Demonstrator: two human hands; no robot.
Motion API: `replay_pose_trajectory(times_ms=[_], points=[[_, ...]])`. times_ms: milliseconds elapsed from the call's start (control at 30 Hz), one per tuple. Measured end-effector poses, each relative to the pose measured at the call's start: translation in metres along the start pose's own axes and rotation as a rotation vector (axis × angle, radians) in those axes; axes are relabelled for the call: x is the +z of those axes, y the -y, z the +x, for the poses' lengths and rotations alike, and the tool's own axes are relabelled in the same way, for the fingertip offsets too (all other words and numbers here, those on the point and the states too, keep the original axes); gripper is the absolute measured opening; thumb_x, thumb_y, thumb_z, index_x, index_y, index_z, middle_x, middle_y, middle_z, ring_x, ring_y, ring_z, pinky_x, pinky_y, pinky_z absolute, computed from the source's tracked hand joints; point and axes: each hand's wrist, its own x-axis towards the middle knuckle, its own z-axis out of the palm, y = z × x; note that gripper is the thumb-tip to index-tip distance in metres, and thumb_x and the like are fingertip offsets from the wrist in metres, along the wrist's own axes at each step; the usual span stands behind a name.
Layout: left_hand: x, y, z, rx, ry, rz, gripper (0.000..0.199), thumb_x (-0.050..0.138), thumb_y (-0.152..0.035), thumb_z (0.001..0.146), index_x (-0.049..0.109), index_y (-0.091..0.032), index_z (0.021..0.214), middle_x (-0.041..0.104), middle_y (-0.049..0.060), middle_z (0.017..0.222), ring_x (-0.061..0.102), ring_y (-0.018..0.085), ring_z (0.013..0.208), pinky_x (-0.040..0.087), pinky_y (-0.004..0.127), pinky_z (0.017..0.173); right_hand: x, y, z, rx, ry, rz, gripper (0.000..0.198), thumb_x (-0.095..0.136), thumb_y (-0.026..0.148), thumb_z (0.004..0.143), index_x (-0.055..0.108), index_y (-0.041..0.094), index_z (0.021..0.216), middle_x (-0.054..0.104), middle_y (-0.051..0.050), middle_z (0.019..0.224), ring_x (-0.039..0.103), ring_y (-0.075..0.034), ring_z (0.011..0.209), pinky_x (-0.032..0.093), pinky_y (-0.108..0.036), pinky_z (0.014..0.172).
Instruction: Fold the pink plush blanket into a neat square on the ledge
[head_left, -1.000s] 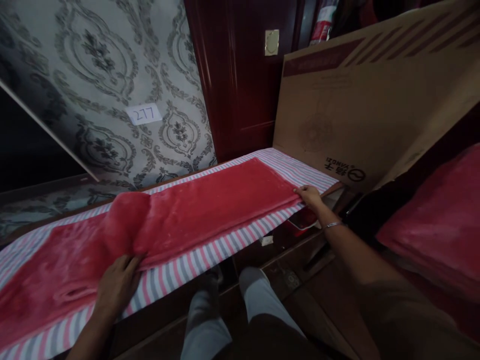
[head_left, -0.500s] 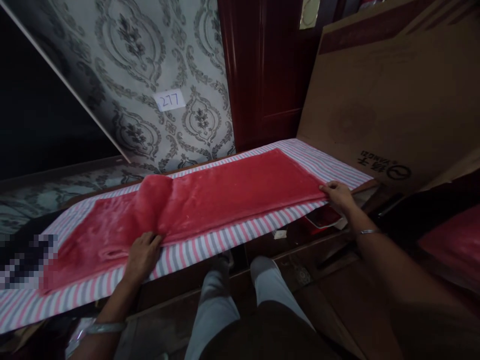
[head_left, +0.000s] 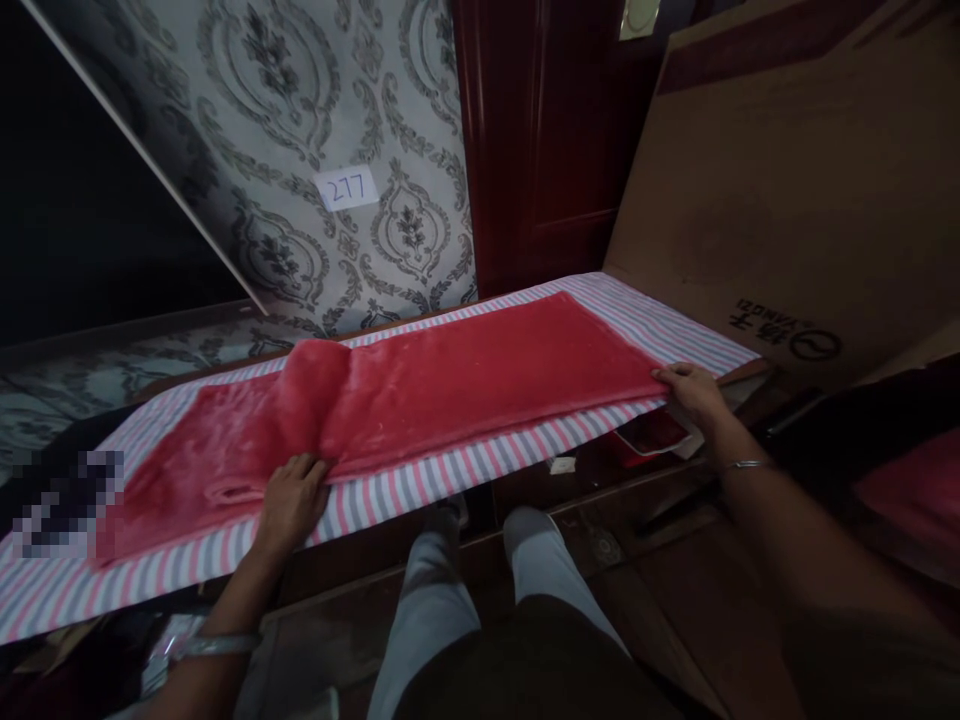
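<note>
A red plush blanket (head_left: 480, 365) lies folded lengthwise on a striped cloth (head_left: 442, 487) over a long, narrow surface. Toward its left part the blanket bunches into a raised fold, and a rolled edge shows below that. My left hand (head_left: 296, 500) is closed on the near edge beside this fold, its fingertips partly sunk in the plush. At the right end, my right hand (head_left: 694, 393) pinches the near corner of the blanket between thumb and fingers.
A large cardboard box (head_left: 757, 190) stands at the right end against a dark red door (head_left: 540, 140). Patterned wallpaper carries a paper label (head_left: 347, 188) reading 277. A dark screen (head_left: 97, 200) fills the upper left. Drawers and a red item (head_left: 649, 437) are under the cloth's edge.
The view has shifted slightly, so the scene sits a little further right and higher. Both hands keep their places on the blanket, which looks unchanged.
</note>
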Motion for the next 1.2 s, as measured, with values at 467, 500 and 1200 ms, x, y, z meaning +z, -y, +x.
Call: replay_pose_trajectory(times_ms=[467,500,1200], points=[[0.003,-0.199,0.116,0.382,-0.028,-0.418,0.029,0.053,-0.03,0.094,0.064,-0.016,0.116,0.063,0.015,0.111,0.057,0.027,0.102,0.047,0.041,0.087,0.003,0.011,0.0,0.126,0.002,0.068,0.043,0.081,0.051,0.056,0.05,0.023,0.061,0.043,0.006,0.048,0.034,-0.01,0.046,0.026,-0.026,0.045],[0.008,-0.21,0.123,0.38,-0.007,-0.41,0.029,0.055,-0.029,0.093,0.064,-0.015,0.118,0.063,0.015,0.111,0.057,0.028,0.103,0.047,0.042,0.087,0.003,0.011,0.0,0.121,0.005,0.066,0.044,0.081,0.053,0.055,0.05,0.022,0.062,0.043,0.006,0.048,0.035,-0.01,0.046,0.026,-0.026,0.045],[0.033,-0.23,0.117,0.314,-0.085,-0.283,0.038,0.047,-0.015,0.091,0.067,-0.02,0.123,0.065,0.015,0.117,0.057,0.028,0.106,0.047,0.042,0.089,0.01,0.006,0.011,0.082,-0.033,0.064,0.043,0.077,0.051,0.056,0.057,0.02,0.078,0.05,0.005,0.059,0.042,-0.011,0.052,0.033,-0.024,0.048]])
